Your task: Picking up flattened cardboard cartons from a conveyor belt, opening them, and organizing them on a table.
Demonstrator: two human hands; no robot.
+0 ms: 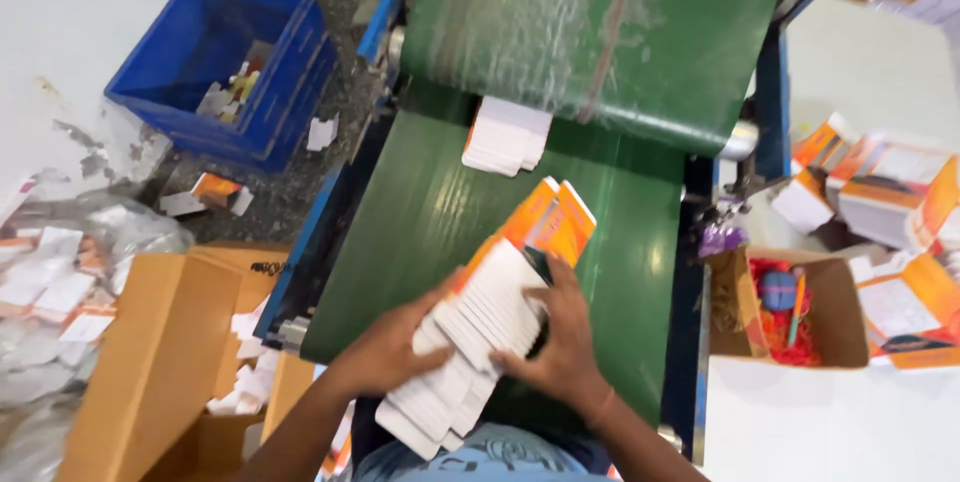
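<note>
- The left hand (385, 350) was closed around the left side of a stack of flat cartons (480, 327), its fingers wrapped over the white edges.
- The right hand (560, 342) gripped the same stack from the right, fingers spread across the lower edge and the thumb pointing up along the side.
- The stack sat fanned and tilted between both hands, over the near end of the green belt (420, 222); its top cartons showed orange faces, the rest showed white edges.
- A second small pile of white cartons (507, 135) lay further up the belt, just under the lip of the upper green belt (600, 32), well apart from the hands.
- A blue crate (225, 57) stood on the floor to the left of the belt, with a few scraps inside.
- A brown cardboard box (160, 362) stood open at the lower left, holding loose white cartons.
- To the right, a small open cardboard box (835, 307) held red and orange bits and a blue round thing; I could not tell what these were.
- Orange and white boxes (890, 192) were piled on the white table (830, 422) at the far right.
- Crumpled clear plastic (60, 282) with white cards lay on the floor at the far left.
</note>
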